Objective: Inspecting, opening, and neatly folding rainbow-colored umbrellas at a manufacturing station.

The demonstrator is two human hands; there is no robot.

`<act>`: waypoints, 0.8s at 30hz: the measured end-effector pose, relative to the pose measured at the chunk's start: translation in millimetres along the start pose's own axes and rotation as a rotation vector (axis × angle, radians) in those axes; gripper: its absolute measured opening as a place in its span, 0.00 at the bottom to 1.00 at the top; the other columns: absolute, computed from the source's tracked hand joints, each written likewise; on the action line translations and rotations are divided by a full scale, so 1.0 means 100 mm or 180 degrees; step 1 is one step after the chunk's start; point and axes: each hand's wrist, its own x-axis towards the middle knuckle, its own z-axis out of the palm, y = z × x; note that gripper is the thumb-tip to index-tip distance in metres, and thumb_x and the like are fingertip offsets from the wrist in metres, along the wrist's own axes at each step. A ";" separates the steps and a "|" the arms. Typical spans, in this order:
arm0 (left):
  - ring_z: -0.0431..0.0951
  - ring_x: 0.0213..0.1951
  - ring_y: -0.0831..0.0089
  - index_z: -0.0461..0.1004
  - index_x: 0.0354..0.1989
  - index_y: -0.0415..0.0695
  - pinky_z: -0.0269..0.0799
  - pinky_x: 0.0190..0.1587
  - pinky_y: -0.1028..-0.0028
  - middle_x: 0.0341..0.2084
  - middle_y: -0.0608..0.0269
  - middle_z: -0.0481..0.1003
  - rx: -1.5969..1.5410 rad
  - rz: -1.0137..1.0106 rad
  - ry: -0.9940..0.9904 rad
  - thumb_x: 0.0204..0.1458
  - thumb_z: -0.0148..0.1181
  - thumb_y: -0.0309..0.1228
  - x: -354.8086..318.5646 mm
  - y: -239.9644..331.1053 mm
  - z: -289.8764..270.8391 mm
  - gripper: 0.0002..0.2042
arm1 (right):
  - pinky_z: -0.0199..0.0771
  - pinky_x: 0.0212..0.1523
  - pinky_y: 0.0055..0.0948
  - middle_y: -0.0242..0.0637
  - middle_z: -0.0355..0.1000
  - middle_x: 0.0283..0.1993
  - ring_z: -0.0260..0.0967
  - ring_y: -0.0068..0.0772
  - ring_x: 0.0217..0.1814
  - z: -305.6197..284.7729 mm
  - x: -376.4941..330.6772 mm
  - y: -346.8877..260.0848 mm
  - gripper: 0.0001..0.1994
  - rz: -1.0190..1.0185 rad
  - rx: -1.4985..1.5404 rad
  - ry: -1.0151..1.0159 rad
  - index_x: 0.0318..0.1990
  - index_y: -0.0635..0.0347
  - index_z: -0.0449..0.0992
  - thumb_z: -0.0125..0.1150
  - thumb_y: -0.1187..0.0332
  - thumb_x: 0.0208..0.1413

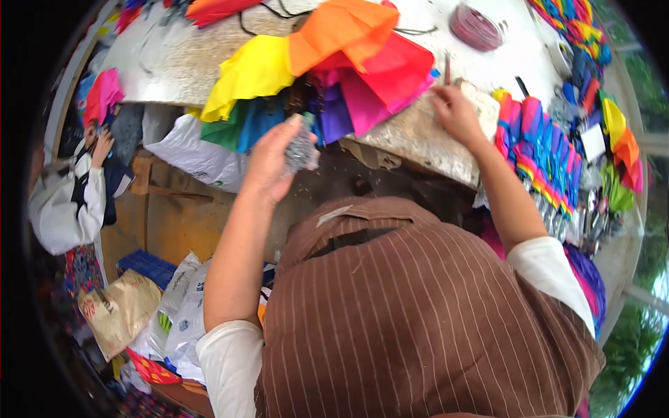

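My left hand (270,157) is closed around a grey, grainy-looking clump (300,150), whose exact kind I cannot make out. It hangs just in front of the worktable's near edge, below a multicoloured umbrella (355,35). The umbrella's yellow, orange, red, pink, purple, blue and green panels lie spread over that edge, with dark parts showing underneath. At the right end of the panels, my right hand (458,117) is over the tabletop, its fingers loosely bent and apart. A whitish block (479,104) is beside it, and a thin brownish stick (447,68) lies just beyond.
A round container of dark red contents (477,28) stands on the worktable (167,66). Folded rainbow umbrellas (540,143) are stacked at the right. White bags (198,150) hang below the edge. Another person (70,202) sits at the left, near a tan sack (122,310).
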 end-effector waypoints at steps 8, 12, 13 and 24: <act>0.77 0.24 0.66 0.70 0.37 0.42 0.71 0.24 0.71 0.27 0.53 0.76 -0.0652 -0.0265 -0.0839 0.56 0.54 0.37 0.21 0.40 -0.24 0.11 | 0.70 0.44 0.35 0.47 0.75 0.39 0.73 0.45 0.42 0.84 -1.54 -0.04 0.15 0.0759 0.0692 -0.2496 0.43 0.60 0.75 0.51 0.59 0.58; 0.78 0.25 0.65 0.71 0.37 0.42 0.73 0.26 0.68 0.27 0.53 0.77 -0.0732 -0.0398 -0.0985 0.56 0.54 0.36 0.25 0.41 -0.32 0.10 | 0.70 0.45 0.34 0.47 0.74 0.41 0.72 0.40 0.44 1.39 -2.12 0.51 0.16 0.1641 0.0587 -0.2332 0.45 0.62 0.74 0.51 0.59 0.57; 0.78 0.24 0.65 0.71 0.37 0.42 0.73 0.25 0.68 0.27 0.54 0.77 -0.0687 -0.0397 -0.0934 0.56 0.54 0.36 0.25 0.39 -0.33 0.10 | 0.69 0.46 0.32 0.47 0.74 0.43 0.72 0.34 0.46 1.43 -2.19 0.47 0.18 0.1699 0.0732 -0.2333 0.46 0.63 0.73 0.52 0.58 0.58; 0.74 0.28 0.70 0.71 0.41 0.43 0.70 0.25 0.74 0.30 0.56 0.75 -0.0170 -0.0466 -0.0532 0.59 0.48 0.40 0.25 0.40 -0.56 0.13 | 0.58 0.61 0.39 0.58 0.64 0.56 0.59 0.54 0.61 1.83 -1.48 0.57 0.31 0.2461 0.0494 -0.0629 0.52 0.67 0.69 0.48 0.44 0.55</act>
